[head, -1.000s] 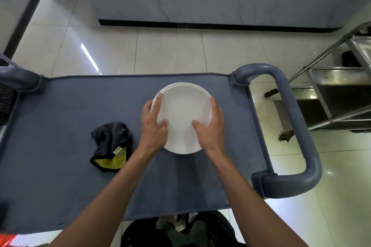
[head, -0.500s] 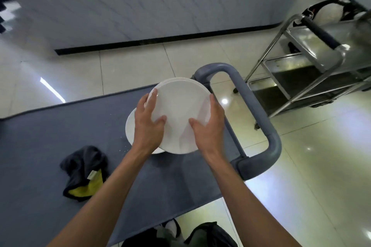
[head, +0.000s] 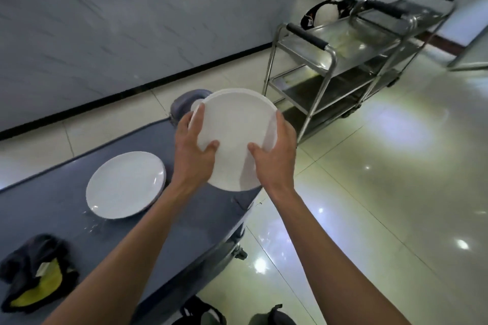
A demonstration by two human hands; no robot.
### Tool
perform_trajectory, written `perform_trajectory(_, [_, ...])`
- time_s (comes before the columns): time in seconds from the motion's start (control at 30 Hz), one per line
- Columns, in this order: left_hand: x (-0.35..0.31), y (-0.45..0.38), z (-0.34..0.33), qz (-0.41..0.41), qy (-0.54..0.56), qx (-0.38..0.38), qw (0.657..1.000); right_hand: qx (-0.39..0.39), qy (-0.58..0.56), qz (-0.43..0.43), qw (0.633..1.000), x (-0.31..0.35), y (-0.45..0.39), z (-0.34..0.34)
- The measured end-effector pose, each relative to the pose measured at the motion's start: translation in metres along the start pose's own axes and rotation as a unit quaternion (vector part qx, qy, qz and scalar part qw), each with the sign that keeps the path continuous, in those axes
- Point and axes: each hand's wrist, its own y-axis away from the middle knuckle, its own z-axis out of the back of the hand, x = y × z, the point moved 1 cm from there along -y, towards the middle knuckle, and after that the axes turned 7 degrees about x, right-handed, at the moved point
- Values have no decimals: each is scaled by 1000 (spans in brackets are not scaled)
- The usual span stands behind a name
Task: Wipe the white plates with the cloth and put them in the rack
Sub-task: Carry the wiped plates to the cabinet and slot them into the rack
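no legible text, labels or numbers

I read this as a back-of-house service area in a restaurant or canteen: glossy floor tiles [head: 383, 192], a marble-look wall [head: 118, 34], a steel three-tier trolley [head: 351, 60], and a blue-grey platform cart [head: 66, 208] carrying white plates [head: 124, 185].

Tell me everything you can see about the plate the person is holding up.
The held plate is round, plain white and smooth, and looks like glazed ceramic, with a low raised rim. It is lifted off the blue cart, tilted with its face toward the camera. The left hand grips its left edge and the right hand its right edge, thumbs on the face, fingers along the rim. It looks like more than one plate stacked; I cannot tell how many.
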Motion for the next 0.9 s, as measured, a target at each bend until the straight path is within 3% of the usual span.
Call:
perform_trajectory(0.47, [-171, 75, -195, -144, -13, 160, 976, -187, 16, -69, 980, -107, 73, 241])
perform_trajectory(0.73, [-250, 120, -305, -206, 43, 288, 934, -322, 26, -165, 932, -162, 128, 346])
perform_trajectory(0.9, [-280, 146, -383, -242, 74, 387, 887, -392, 33, -240, 887, -200, 161, 392])
